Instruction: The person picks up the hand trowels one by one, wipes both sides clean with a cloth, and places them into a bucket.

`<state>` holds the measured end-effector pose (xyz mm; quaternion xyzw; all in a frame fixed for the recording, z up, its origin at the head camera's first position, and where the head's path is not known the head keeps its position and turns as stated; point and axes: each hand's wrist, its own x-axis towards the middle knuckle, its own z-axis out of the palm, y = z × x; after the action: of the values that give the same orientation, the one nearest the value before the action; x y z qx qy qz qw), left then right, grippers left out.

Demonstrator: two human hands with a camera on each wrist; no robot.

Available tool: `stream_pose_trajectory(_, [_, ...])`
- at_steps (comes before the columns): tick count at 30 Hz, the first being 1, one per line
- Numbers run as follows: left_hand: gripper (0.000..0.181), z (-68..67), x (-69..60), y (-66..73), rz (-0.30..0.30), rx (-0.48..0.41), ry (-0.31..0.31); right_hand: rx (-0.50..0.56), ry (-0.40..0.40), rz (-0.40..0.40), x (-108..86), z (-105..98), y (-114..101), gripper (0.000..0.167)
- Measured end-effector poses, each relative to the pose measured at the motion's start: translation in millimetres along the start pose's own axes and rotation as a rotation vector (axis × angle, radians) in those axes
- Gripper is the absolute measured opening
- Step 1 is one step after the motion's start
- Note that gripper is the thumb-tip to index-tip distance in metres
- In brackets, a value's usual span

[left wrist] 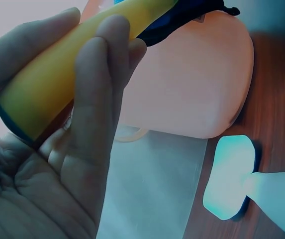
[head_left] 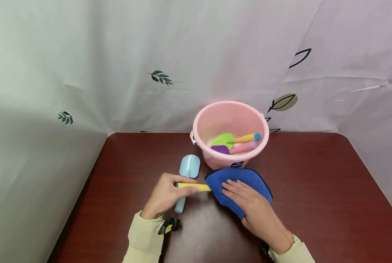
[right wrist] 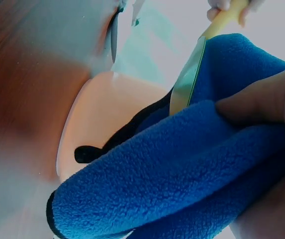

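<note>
Our left hand [head_left: 164, 193] closes thumb and fingers round the smooth yellow handle [head_left: 201, 187] of a toy shovel, apparently steadying it before the round pink plastic bucket [head_left: 236, 117], while our right hand [head_left: 257, 210] pinches the fleecy blue, black-edged cloth [head_left: 245, 175] around its blade [right wrist: 186, 82].

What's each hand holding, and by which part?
The left hand holds the shovel by its yellow handle; the right hand grips the cloth where it folds around the blade.
</note>
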<state>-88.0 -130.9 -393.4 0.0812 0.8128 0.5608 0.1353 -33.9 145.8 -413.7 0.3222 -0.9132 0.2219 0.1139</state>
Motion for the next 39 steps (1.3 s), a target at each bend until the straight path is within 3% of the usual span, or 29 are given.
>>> stream_pose_trajectory(13, [0.026,-7.8,-0.8,-0.4,-0.021,-0.128,-0.021,-0.018,0.027,0.022,0.2,-4,5,0.077])
stream_pose_trajectory(20, [0.025,-13.4,-1.6,-2.2,-0.009,-0.143,0.001,-0.011,0.1,0.036,-1.4,-8,11,0.075])
stream_pose_trajectory(27, [0.029,-19.5,-2.4,-2.8,-0.035,-0.205,0.02,-0.013,0.144,0.069,-2.2,-12,14,0.072])
stream_pose_trajectory(35, [0.028,-24.5,-3.3,-3.1,-0.049,-0.221,0.036,-0.015,0.206,0.1,-5.2,-15,19,0.07])
stream_pose_trajectory(39, [0.027,-26.5,-6.8,-3.8,-0.065,-0.179,0.045,-0.014,0.254,0.114,-7.0,-16,20,0.074])
